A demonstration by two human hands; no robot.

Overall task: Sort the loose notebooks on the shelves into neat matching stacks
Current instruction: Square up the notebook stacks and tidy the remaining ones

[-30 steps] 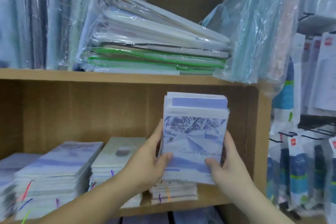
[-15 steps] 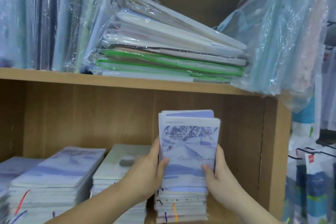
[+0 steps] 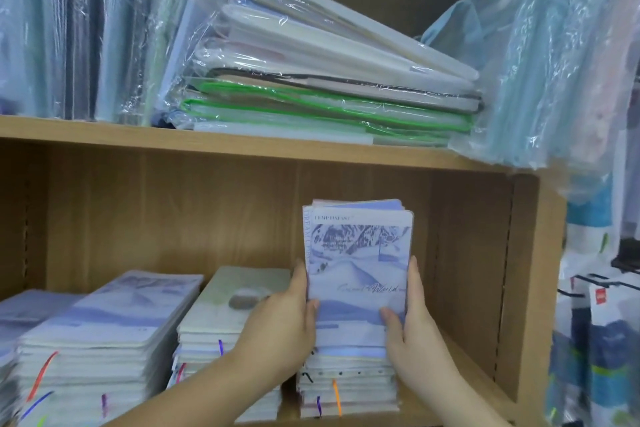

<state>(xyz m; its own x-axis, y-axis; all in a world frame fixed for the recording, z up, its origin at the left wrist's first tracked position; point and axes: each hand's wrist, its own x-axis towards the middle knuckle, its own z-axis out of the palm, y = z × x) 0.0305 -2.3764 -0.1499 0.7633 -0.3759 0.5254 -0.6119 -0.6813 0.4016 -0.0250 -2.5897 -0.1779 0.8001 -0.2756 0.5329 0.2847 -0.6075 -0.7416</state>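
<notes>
A bundle of blue-and-white snow-scene notebooks (image 3: 356, 263) stands upright on its bottom edge atop a low flat stack of notebooks (image 3: 348, 386) in the lower shelf. My left hand (image 3: 282, 326) grips the bundle's left side and my right hand (image 3: 412, 319) grips its right side, thumbs on the front cover. To the left lie a pale green stack (image 3: 230, 319) and a taller purple-blue stack (image 3: 100, 343). A further stack (image 3: 20, 312) shows at the far left edge.
The wooden shelf board (image 3: 242, 146) above carries plastic-wrapped folders (image 3: 318, 80) lying flat and upright wrapped packs (image 3: 69, 28). The shelf's right side panel (image 3: 533, 288) stands close to my right hand. Hanging packaged goods (image 3: 599, 315) fill the right edge.
Both hands lowered the upright bundle until its bottom edge rests on the low stack. They squared its edges, so the notebooks behind the front one now stick out less.
</notes>
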